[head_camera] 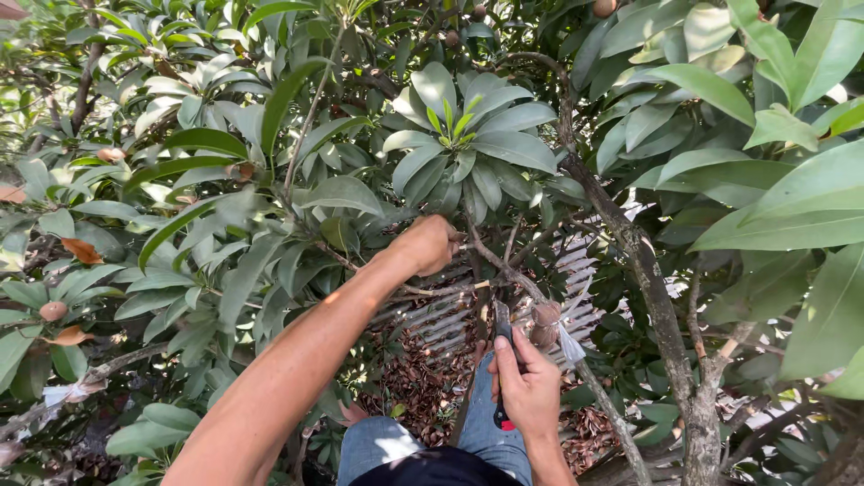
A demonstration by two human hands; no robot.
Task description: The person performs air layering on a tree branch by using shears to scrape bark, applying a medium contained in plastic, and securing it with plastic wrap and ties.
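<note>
My left hand [427,243] reaches up into a leafy tree and is closed around a thin brown branch [490,261] just below a rosette of green leaves [468,144]. My right hand [526,387] is lower, near my jeans, gripping pruning shears [500,335] with dark blades and a red-tipped handle. The blades point up at the same thin branch, beside a wrapped brownish bundle [545,322] tied on it with a white strip.
A thick grey trunk [657,306] rises on the right. Dense leaves surround me; brown round fruits [53,310] hang at left. Below lie dry brown leaf litter [418,369] and a corrugated sheet [441,315]. My jeans-clad legs [396,445] are beneath.
</note>
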